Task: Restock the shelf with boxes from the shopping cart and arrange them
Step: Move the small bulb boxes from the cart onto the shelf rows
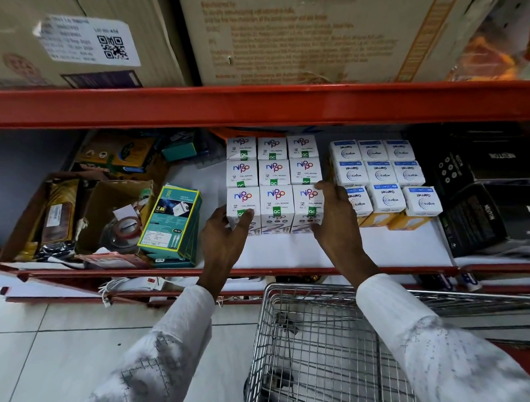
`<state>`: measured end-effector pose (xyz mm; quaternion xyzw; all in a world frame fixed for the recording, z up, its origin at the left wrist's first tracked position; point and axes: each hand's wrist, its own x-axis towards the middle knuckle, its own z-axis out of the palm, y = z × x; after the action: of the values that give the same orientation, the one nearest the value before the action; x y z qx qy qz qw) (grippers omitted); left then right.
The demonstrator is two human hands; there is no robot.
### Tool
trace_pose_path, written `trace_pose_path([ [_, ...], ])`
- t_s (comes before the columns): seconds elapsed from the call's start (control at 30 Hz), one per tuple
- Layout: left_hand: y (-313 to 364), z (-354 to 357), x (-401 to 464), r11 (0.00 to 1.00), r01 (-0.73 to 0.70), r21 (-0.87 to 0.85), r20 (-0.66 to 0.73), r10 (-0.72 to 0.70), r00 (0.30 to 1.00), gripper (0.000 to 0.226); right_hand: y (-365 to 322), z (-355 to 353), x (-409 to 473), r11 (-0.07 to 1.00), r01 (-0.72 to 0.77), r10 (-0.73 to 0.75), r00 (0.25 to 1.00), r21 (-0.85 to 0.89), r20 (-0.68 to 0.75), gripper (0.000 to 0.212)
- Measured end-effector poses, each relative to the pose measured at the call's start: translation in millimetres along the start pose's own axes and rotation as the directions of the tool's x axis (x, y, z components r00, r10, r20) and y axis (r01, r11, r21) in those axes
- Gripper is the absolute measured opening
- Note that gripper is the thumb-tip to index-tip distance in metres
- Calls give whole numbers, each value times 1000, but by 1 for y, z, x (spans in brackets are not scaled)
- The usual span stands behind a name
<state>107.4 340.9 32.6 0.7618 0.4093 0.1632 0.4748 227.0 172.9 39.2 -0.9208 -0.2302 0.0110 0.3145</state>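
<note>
In the head view, a block of 9 white Nippo boxes [274, 182] is seen standing on the white shelf [394, 247], set in 3 rows of 3 with their tops and printed labels turned upward. The block serves as the landmark here.

The front row of the block is bracketed by both hands. The left hand [225, 232] is pressed against the outer face of the front-left box [243, 205], its thumb laid over the top edge near the green QC sticker. The right hand [333, 219] is cupped against the outer face of the front-right box [307, 203], fingers reaching up to that box's top corner. Neither hand is closed around a single box; both are held wide and flat. By judgement, this is done so that the row can be squeezed together and squared with the rows behind it.

Just to the right of the block, touching or nearly touching the right hand, a second group of 9 white Wipro Garnet boxes [383, 175] is arranged likewise, with yellow cartons [378, 219] partly visible beneath its front. To the left of the block, a teal charger box [171, 222] is leaned upright, and beyond it open cardboard trays [78, 213] of mixed goods are kept.

Below and in front of the block, the wire shopping cart [307, 334] is parked against the shelf edge. No boxes can be made out in the part of its basket that shows, so restocking is judged nearly finished, with arranging in hand.
</note>
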Motion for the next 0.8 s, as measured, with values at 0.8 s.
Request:
trace_pose_path([
  [0.8,2,0,-4,1000,-30,5,-18,31,999,37,1,2,-5,998,-10,10,1000,70,1,79],
])
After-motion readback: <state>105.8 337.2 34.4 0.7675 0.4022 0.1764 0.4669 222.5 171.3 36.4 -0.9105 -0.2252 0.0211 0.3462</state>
